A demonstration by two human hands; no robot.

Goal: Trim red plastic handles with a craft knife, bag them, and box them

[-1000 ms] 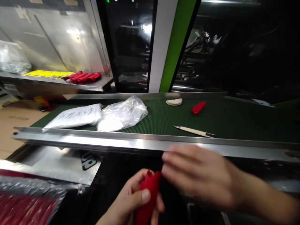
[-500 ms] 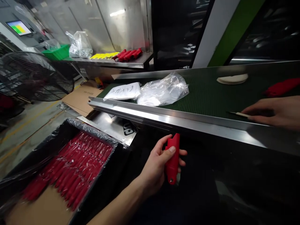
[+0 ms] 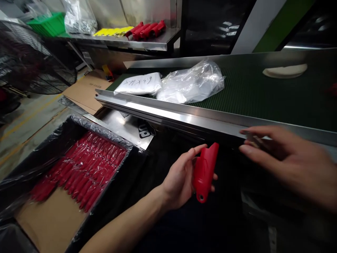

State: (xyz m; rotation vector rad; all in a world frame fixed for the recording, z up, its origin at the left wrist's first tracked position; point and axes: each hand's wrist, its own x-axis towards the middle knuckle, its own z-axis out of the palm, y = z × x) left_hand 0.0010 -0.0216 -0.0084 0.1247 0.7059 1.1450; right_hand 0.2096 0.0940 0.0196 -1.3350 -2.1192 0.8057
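Note:
My left hand is wrapped round a red plastic casing, a long hollow piece with a slanted top and a small hole at its lower end. The casing is tilted in front of the conveyor's metal edge. To its right, my right hand pinches a small thin tool, blurred and partly hidden by the fingers. Both hands are on the near side of the conveyor rail, and they do not touch each other.
On the green conveyor belt lie a white packet, a clear plastic bag and a pale half-round pad. A black-lined box of bagged red pieces stands at left. Behind are a fan and a metal shelf.
My right hand has lifted the thin tool off the belt and brought it left and nearer, over the rail. My left hand has turned the red casing and shifted slightly right. The view has tilted downward.

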